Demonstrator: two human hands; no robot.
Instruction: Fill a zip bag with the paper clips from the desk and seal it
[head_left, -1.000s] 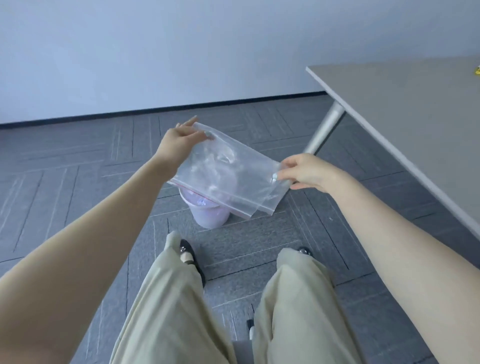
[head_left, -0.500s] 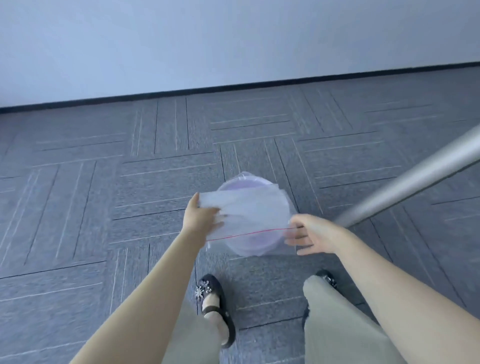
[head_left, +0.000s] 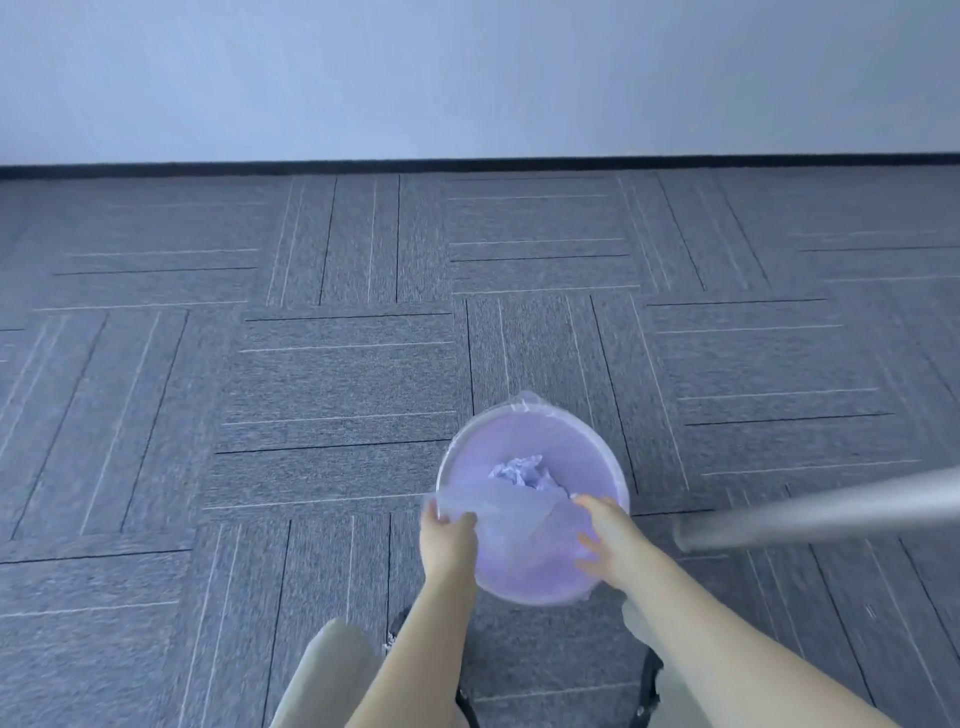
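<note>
Zip bag (head_left: 511, 517) over bin (head_left: 530, 441), table leg (head_left: 831, 506) right

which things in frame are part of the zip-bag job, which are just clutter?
Job:
- zip bag, clear, held over the bin
- left hand, gripping its left edge
- right hand, on its right side

Lying about:
- purple-lined bin
- crumpled paper inside it
- metal desk leg

The carpet (head_left: 322, 374) was grey, laid in squares striped with thin dark and pale lines. The bin (head_left: 530, 457) showed a lilac liner with crumpled lilac-white paper (head_left: 522, 470). The zip bag (head_left: 514, 525) was clear. The wall (head_left: 467, 73) was pale blue-white, its skirting (head_left: 467, 167) black; the trousers (head_left: 332, 670) beige.
</note>
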